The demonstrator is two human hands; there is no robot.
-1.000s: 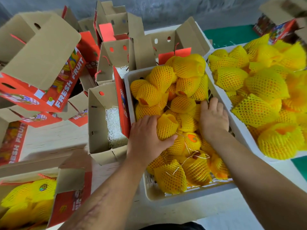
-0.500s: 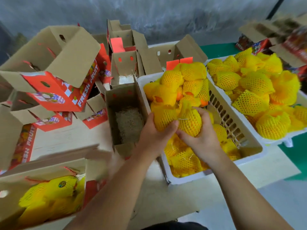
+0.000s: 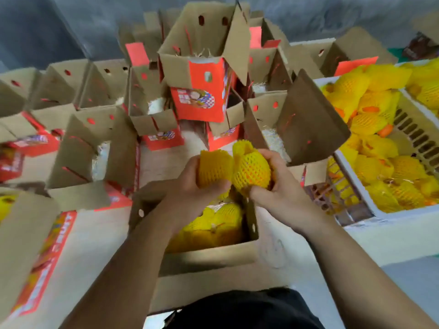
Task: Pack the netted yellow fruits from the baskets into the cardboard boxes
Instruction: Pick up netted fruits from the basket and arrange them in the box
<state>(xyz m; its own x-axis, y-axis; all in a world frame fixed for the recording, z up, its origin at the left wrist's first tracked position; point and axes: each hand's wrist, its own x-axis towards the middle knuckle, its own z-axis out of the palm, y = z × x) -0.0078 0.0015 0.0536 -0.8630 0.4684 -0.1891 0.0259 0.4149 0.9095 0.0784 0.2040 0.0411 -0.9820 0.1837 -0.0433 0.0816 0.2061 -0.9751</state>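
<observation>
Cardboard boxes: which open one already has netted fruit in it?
The cardboard box directly below both hands, nearest the person, shows netted fruits inside; the others behind show only pale packing filler.

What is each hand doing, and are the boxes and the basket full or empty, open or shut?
left hand: grips a netted fruit.
right hand: grips another netted fruit.
box below the hands: open, netted fruits already inside.
boxes behind: flaps up, pale padding showing, no fruit visible.
white basket: partly full of netted fruits, some slatted wall bare.
</observation>
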